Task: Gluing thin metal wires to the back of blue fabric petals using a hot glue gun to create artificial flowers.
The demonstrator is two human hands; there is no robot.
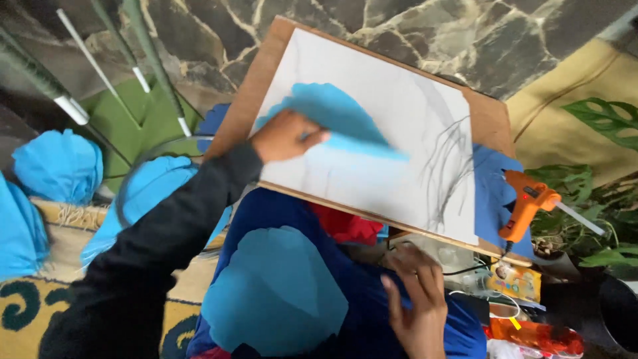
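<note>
Far left: finished blue paper pieces (58,166) parked on the rug, out of the way. Left hand (284,136) presses a blue paper cutout (335,113) flat on the white board (399,166), fingers together on its edge, likely to stop it sliding. Cutout sits upper-left on the board; scalloped edge, flat, solid blue. Right hand (415,296) low over blue fabric, fingers spread, holding nothing. Orange glue gun (525,203) stands at the board's right edge, within reach.

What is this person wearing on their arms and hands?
The left arm is covered by a long black sleeve down to the wrist. Both the left hand and the right hand are bare, with no gloves. No rings or watch are visible.
</note>
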